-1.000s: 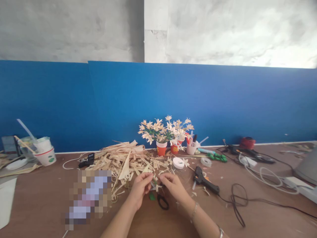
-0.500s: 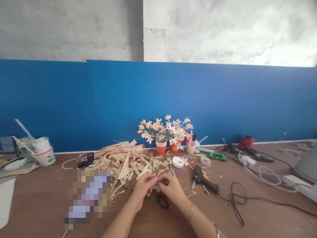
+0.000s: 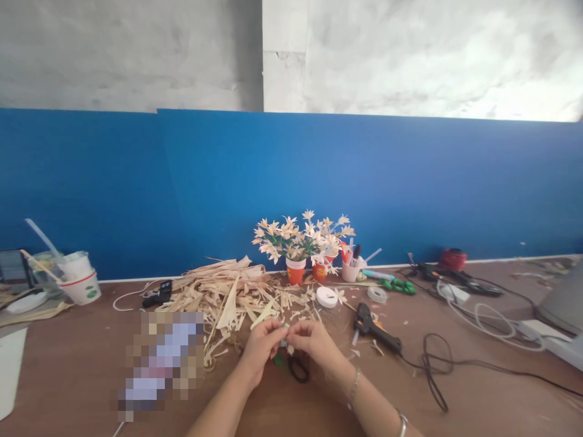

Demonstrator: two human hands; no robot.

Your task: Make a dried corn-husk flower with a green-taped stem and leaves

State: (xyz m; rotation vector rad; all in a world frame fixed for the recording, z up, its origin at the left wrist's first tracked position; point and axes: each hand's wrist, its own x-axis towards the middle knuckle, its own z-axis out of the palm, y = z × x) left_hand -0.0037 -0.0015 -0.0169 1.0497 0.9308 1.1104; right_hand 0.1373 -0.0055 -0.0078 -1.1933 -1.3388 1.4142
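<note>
My left hand [image 3: 264,347] and my right hand [image 3: 312,342] meet at the fingertips, low in the middle of the view. Both are closed in a pinch, on something too small to make out. Just below them a black loop handle [image 3: 298,369] lies on the table, with a bit of green [image 3: 279,360] beside it. Beyond my hands spreads a heap of dry pale husks [image 3: 228,291]. Pale flowers [image 3: 289,233] stand in a red cup [image 3: 296,273], and a second red cup [image 3: 319,271] is next to it. A white tape roll [image 3: 327,297] lies in front of the cups.
A black glue gun [image 3: 377,331] with its cable lies to the right. Further right are white cables [image 3: 494,328] and a red object [image 3: 452,259]. A pen cup [image 3: 350,271] stands at the back. At left are a blurred-out device [image 3: 159,364] and a white cup [image 3: 82,287].
My right hand has shifted slightly, with its fingers straighter and more drawn together over the left fingertips. My left hand has hardly moved.
</note>
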